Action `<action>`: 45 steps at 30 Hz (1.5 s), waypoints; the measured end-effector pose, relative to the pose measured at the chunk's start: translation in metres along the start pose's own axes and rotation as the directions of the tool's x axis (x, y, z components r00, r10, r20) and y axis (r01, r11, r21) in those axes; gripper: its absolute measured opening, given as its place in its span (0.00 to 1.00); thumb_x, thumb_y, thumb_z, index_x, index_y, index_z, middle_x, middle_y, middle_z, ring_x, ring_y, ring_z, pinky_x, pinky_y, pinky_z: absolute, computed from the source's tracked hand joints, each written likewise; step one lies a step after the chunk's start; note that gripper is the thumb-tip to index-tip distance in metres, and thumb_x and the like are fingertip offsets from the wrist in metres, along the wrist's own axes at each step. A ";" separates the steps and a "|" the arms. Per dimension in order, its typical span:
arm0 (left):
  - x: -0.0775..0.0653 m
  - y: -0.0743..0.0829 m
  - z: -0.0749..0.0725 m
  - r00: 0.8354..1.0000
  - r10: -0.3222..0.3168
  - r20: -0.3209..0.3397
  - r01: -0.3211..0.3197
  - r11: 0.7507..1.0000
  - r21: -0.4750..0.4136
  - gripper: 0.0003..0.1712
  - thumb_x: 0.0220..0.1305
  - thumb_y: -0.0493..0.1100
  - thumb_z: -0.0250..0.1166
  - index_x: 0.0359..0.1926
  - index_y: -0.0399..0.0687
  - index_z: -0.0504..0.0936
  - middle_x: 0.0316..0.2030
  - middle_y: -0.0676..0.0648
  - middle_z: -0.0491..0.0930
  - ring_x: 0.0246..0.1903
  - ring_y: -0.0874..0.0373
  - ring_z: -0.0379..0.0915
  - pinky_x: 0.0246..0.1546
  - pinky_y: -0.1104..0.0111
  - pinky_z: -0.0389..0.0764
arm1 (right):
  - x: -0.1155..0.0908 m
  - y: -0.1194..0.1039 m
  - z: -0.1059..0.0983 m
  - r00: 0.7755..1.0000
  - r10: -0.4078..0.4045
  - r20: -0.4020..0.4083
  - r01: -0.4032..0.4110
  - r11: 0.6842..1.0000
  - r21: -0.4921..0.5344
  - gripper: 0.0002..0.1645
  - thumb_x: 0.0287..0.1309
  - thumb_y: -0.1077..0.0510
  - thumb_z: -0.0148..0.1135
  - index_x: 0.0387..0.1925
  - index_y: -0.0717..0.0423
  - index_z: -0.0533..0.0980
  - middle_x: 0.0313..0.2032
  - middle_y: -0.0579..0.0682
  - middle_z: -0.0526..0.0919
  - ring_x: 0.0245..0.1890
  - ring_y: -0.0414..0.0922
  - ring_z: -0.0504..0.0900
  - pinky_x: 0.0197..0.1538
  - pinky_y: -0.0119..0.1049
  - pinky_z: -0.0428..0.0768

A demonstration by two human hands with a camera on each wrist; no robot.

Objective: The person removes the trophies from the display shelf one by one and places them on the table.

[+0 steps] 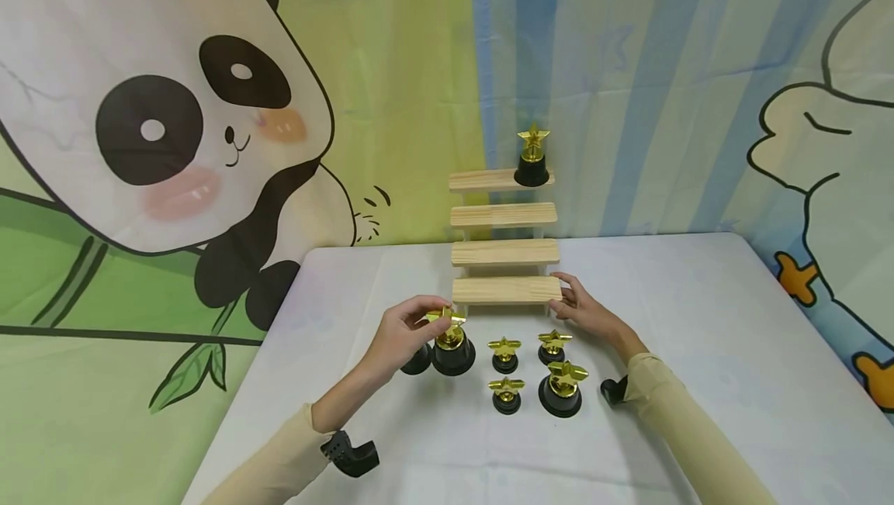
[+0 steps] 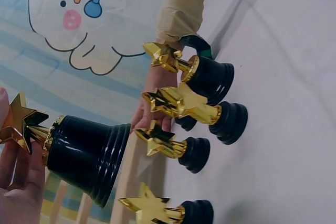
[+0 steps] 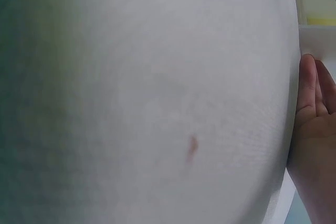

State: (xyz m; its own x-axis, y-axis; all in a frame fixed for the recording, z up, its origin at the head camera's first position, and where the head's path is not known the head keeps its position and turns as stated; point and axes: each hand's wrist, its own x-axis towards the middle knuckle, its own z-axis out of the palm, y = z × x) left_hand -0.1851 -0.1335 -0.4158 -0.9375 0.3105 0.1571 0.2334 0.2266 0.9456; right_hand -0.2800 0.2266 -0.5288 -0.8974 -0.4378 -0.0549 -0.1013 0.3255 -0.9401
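Observation:
In the head view, my left hand (image 1: 401, 334) pinches the gold star of a large trophy (image 1: 452, 356) with a black base. Seen from the left wrist, that trophy (image 2: 86, 156) appears held above the table, tilted little if at all. Another black base (image 1: 417, 361) shows partly behind the hand, its top hidden. My right hand (image 1: 590, 315) holds the right end of the lowest board of a tiered wooden stand (image 1: 503, 290), thumb in front and fingers behind. Small star trophies (image 1: 504, 354) and a larger trophy (image 1: 561, 392) stand before the stand.
One star trophy (image 1: 532, 167) stands at the right end of the stand's top board. A white cloth covers the table (image 1: 391, 443). Behind it hangs a printed backdrop (image 1: 405, 102) with a panda. Black wrist mounts (image 1: 352, 454) jut from both sleeves.

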 end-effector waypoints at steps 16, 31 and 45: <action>-0.029 -0.028 0.010 1.000 -0.003 0.021 0.004 0.999 -0.048 0.15 0.59 0.42 0.70 0.47 0.46 0.82 0.46 0.42 0.82 0.38 0.65 0.80 0.38 0.74 0.83 | 0.001 0.001 0.000 1.000 -0.019 0.002 0.019 1.000 0.006 0.41 0.73 0.53 0.48 0.74 0.56 0.38 0.65 0.75 0.63 0.60 0.63 0.72 0.57 0.47 0.79; -0.044 -0.069 0.025 0.996 -0.039 0.075 0.045 0.997 -0.069 0.18 0.59 0.40 0.70 0.48 0.36 0.81 0.47 0.40 0.80 0.39 0.68 0.78 0.39 0.76 0.81 | -0.001 0.000 0.000 1.000 -0.030 0.008 0.029 0.999 0.015 0.40 0.73 0.55 0.47 0.74 0.57 0.37 0.65 0.76 0.62 0.58 0.65 0.72 0.58 0.51 0.78; -0.055 -0.083 0.029 1.000 0.017 0.011 -0.016 0.995 -0.099 0.16 0.58 0.37 0.70 0.47 0.37 0.80 0.45 0.40 0.80 0.43 0.68 0.78 0.45 0.75 0.82 | -0.001 0.001 -0.001 1.000 -0.028 0.002 0.028 0.999 0.016 0.40 0.73 0.55 0.48 0.74 0.56 0.38 0.64 0.75 0.64 0.55 0.60 0.74 0.56 0.45 0.78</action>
State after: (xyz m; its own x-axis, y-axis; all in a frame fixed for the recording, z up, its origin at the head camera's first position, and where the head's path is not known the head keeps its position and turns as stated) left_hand -0.1452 -0.1422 -0.5112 -0.9304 0.3245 0.1704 0.2219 0.1286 0.9666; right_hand -0.2800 0.2280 -0.5293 -0.8933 -0.4485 -0.0296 -0.1194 0.3002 -0.9464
